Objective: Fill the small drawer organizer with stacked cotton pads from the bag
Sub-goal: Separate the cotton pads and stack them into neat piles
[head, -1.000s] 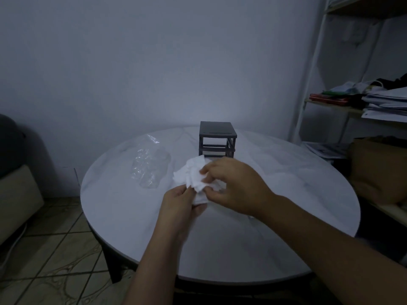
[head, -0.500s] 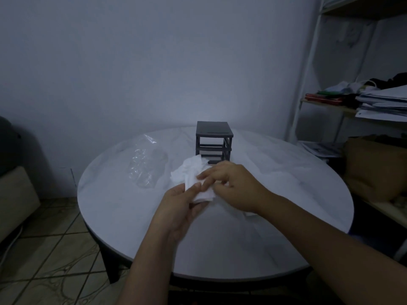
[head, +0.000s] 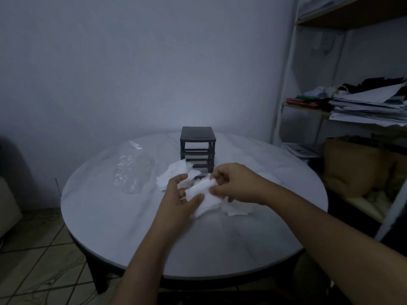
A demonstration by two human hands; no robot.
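Nearest to me, my two hands have changed their work in the last second. Before, they both pressed low into one white heap on the table [head: 132,234]. Now a bunch of cotton pads [head: 201,192] is separated from the heap and raised a little between them. I judge this means the gathering is done for this portion, and squaring it into a neat stack comes next, before it can go in.

My left hand [head: 176,202] is about half open. Its thumb [head: 195,198] lies against the near lower side of the bunch and its fingers [head: 178,179] curl around the far side, so it cups the bunch from the left. My right hand [head: 236,183] is more closed. Its thumb and first fingers pinch the right end of the same bunch, and the other fingers are folded in. The bunch looks soft and uneven, so I think some pads may slip out if the grip relaxes.

A little beyond, loose pads [head: 174,175] lie on the table to the left of the hands, and more white pieces [head: 239,209] lie under my right wrist. Between the hands and the frame a small dark piece shows. It may be a pulled-out drawer, but I cannot tell.

Further, the drawer organizer [head: 197,148] stands upright at the far middle of the table, and I see nothing white in it. The clear bag [head: 132,172] lies flat to its left, well apart. At the far right stands a shelf with papers [head: 365,108].
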